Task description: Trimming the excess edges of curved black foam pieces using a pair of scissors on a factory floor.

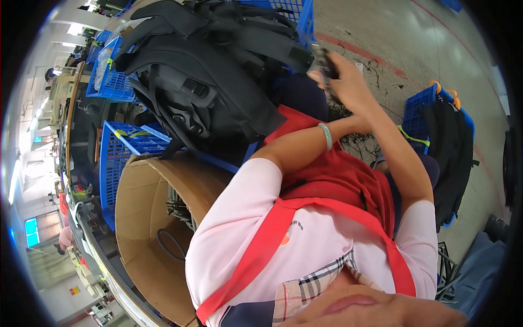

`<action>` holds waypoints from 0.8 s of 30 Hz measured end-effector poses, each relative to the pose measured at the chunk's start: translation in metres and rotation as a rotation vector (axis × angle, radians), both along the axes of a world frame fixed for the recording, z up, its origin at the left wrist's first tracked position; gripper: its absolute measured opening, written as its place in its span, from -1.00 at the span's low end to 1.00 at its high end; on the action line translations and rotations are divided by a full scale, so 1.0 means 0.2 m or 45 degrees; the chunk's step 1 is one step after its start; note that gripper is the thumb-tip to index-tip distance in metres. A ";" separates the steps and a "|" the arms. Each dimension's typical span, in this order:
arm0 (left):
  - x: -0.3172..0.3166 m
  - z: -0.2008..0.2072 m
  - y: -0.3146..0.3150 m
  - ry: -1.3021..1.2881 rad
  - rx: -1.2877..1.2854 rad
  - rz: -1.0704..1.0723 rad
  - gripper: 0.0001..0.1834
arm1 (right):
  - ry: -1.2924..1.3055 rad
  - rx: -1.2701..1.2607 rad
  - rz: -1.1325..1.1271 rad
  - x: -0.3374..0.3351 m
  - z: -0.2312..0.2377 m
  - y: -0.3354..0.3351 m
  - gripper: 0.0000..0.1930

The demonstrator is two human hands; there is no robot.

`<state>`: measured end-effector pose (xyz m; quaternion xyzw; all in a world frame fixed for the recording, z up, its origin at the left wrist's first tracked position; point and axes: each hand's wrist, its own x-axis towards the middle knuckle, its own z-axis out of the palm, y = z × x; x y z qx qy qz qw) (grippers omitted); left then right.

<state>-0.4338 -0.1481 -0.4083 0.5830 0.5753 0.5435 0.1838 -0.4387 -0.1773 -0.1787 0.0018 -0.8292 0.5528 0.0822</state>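
Observation:
My right hand (344,80) is closed round a small dark object (328,66) with a paler, shiny part; motion smears it and I cannot make out its kind. Beside those fingers is the end of a wide black strap (294,53). The strap belongs to a heap of black backpacks (218,82) with buckles and webbing. My left hand (360,124), below a pale green bangle (325,136), passes under my right forearm. Its fingers are hidden there. I wear a red apron (348,174) over my lap.
Blue crates (111,158) stand under and beside the heap. An open cardboard box (133,218) at the left holds dark metal pieces. At the right, black fabric pieces (449,147) hang over another blue crate (415,111). Dark scraps (376,73) litter the floor.

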 end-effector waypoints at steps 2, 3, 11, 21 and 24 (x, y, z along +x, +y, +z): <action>0.02 0.07 0.03 -0.335 -0.213 -0.270 -0.69 | 0.108 0.117 -0.027 -0.10 0.11 -0.07 -0.68; -0.02 -0.03 -0.04 -0.206 -0.030 -0.092 -0.60 | 0.197 0.144 0.086 -0.18 0.22 -0.26 -0.69; 0.02 0.41 -0.16 -0.548 0.145 -0.082 -0.45 | 0.996 0.685 0.249 -0.78 0.33 -0.59 -0.64; -0.11 0.61 -0.25 -0.801 0.119 0.109 -0.51 | 0.616 0.253 0.408 -0.33 0.48 -0.34 -0.75; -0.17 0.53 -0.25 -1.176 0.327 0.128 -0.59 | 0.349 0.397 0.267 0.00 0.40 -0.06 -0.71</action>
